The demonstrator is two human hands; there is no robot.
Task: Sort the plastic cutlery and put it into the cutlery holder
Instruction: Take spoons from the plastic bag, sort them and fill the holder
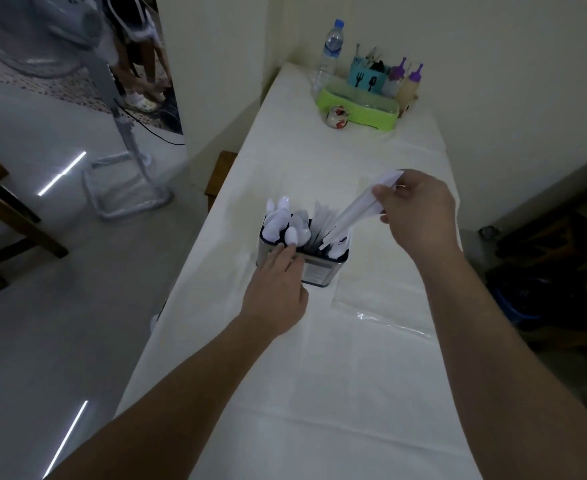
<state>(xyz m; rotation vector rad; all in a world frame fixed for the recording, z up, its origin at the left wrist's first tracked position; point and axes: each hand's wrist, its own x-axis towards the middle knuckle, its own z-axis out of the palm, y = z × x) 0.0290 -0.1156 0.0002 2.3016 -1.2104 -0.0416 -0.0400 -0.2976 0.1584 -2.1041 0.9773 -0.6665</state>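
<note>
Mid-table near its left edge, cutlery holder point(314, 263) steadied by our left hand point(278, 289) with straight fingers, our right hand point(420, 211) pinching knife point(357, 207), tilted, blade down into holder.

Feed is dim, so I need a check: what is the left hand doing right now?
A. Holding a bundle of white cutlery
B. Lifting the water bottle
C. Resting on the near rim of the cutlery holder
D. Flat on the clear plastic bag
C: the left hand lies with straight fingers on the near rim of the cutlery holder, while the right hand grips the white cutlery.

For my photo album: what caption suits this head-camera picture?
Left hand steadies the cutlery holder while the right hand slides white plastic cutlery in.
</note>
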